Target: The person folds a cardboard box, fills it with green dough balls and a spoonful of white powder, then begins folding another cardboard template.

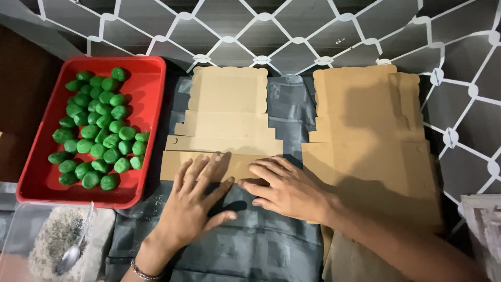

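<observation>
Both hands are down flat near the bottom middle of the frame, palms down, fingers spread and pointing up-frame. Left hand [195, 201] comes in from the bottom edge, bracelet on the wrist. Right hand [284, 190] angles in from the lower right, fingertips nearly meeting the left's.

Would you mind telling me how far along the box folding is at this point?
Early. Done: green balls fill the red tray. In hand: the left hand and right hand press the near flap of a flat cardboard blank. Left: that blank has no walls up, and a stack of flat blanks lies untouched beside it.
</observation>
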